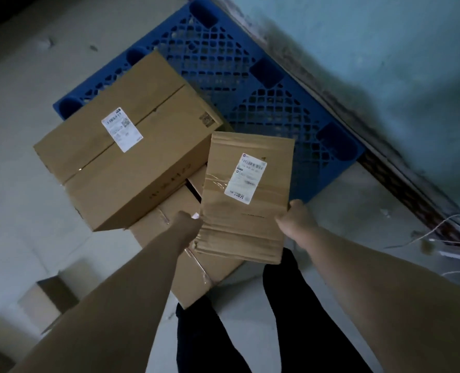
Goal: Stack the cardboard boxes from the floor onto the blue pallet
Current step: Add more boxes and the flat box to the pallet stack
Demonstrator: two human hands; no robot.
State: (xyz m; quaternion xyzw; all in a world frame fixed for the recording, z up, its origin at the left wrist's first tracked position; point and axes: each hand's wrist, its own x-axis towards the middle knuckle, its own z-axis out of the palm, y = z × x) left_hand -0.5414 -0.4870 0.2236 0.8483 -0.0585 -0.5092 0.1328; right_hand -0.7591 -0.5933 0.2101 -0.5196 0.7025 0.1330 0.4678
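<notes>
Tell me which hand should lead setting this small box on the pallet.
Probably right: the right hand holds the small box on its side nearer the blue pallet, while the left hand holds the side by the large box.

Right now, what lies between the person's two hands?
The small labelled cardboard box: the left hand and right hand hold its opposite edges, as the head view shows.
</notes>
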